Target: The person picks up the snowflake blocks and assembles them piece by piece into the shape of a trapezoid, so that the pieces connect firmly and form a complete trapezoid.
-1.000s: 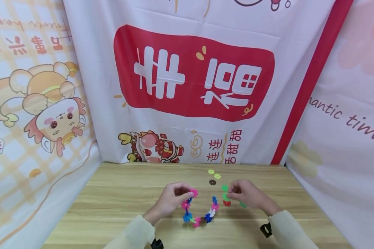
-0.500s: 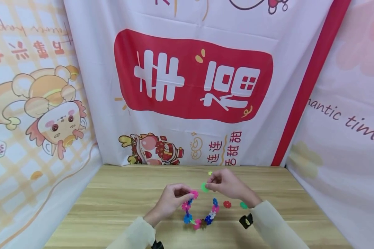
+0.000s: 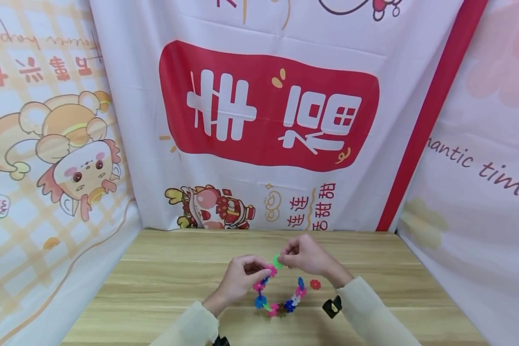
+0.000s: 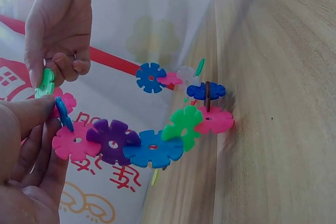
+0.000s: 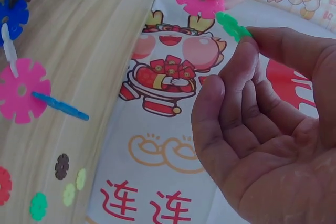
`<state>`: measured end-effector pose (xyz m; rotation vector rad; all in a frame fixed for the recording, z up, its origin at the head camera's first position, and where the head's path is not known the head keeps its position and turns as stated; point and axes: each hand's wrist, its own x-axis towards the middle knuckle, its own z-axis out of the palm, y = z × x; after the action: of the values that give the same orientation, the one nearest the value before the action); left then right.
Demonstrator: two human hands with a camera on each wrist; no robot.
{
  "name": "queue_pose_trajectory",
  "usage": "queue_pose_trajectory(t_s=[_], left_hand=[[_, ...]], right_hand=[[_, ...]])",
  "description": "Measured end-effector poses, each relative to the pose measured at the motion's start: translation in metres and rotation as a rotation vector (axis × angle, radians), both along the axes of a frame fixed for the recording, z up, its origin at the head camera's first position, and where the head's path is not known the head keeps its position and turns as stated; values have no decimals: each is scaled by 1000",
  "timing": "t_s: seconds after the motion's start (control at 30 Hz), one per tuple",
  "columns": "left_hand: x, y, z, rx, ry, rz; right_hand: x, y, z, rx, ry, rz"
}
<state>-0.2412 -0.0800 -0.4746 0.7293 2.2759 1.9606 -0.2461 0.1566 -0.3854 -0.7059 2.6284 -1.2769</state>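
A curved chain of flower-shaped plastic discs (image 4: 152,157) hangs from my left hand (image 3: 238,279), its lower part near the tabletop. Thumb and fingers of that hand pinch the pink disc (image 5: 198,2) at the chain's upper end. My right hand (image 3: 309,257) pinches a green disc (image 5: 230,24) between thumb and fingertip. In the right wrist view the green disc's edge meets the pink disc; how deep it sits in a slot I cannot tell. At the chain's other free end a blue disc (image 5: 62,106) juts out from a pink one.
On the wooden table (image 3: 155,293), loose discs lie to the right of the chain: a red one (image 3: 315,284), a brown one (image 5: 62,166), a green one (image 5: 38,205) and two yellow ones (image 5: 69,194). Printed cloth (image 3: 134,120) hangs behind and on both sides.
My right hand has taken a green disc from the right side of the table and carried it left to the pink disc. The left hand has stayed nearly still, holding the chain.
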Motion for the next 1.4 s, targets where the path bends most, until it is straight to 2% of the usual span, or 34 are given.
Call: queue_pose_trajectory(t_s=[0.17,0.33,0.57,0.7,0.93,1.07,1.27,1.4], left_hand=[[1,2,1,-18,45,39],[3,4,5,-32,148,96],[5,6,2,-62,265,180],[6,6,-1,-70,326,199],[7,5,-3,-36,327,198],[6,5,-3,-23,334,199],[4,8,4,-89,279,146],[2,11,8,-159,284,123]], right_hand=[[2,-2,-1,-49,-71,-43],[6,-5,-1,-109,-134,-110],[10,-14,-3,-134,-130,-188],[11,-17,-7,-168,-171,-215],[10,-15,-18,-289,-300,-233],[9,-15,-20,-333,-341,-217],[8,-7,-16,-259,-296,-220],[8,-5,-13,-179,-287,-213]])
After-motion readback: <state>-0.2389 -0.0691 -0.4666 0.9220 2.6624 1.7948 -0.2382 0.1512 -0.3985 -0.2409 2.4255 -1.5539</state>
